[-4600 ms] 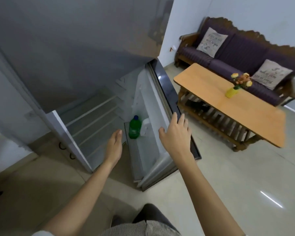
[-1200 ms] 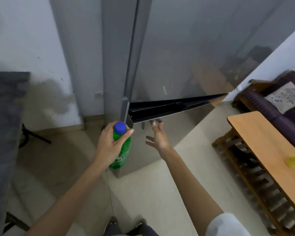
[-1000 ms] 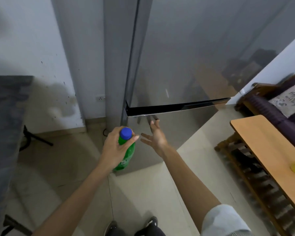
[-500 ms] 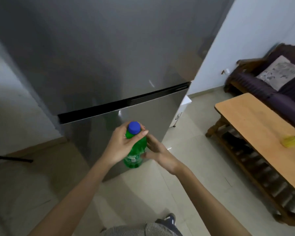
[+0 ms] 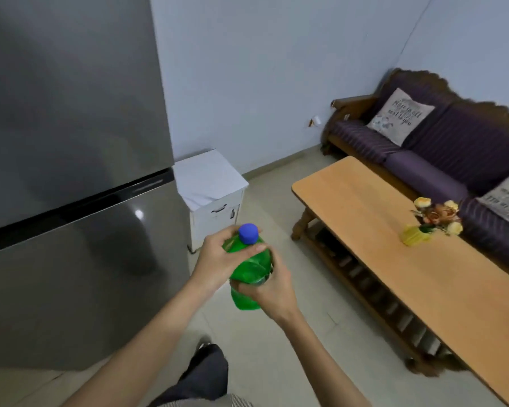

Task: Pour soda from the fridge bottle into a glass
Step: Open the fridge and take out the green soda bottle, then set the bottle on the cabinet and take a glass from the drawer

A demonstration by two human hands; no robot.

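Note:
A green soda bottle (image 5: 249,271) with a blue cap (image 5: 248,233) is held upright in front of me, above the floor. My left hand (image 5: 218,261) wraps its neck and shoulder just under the cap. My right hand (image 5: 269,289) grips the bottle's lower body from the right side. The grey fridge (image 5: 71,177) stands at the left with both doors shut. No glass is in view.
A long wooden coffee table (image 5: 394,259) stands at the right, with a small yellow vase of flowers (image 5: 429,223) on it. Behind it is a purple sofa (image 5: 441,148) with cushions. A white low cabinet (image 5: 210,192) stands beside the fridge. Tiled floor lies between fridge and table.
The fridge door has been shut and the view has swung right toward the table. My right hand left the door and took hold of the bottle's lower body.

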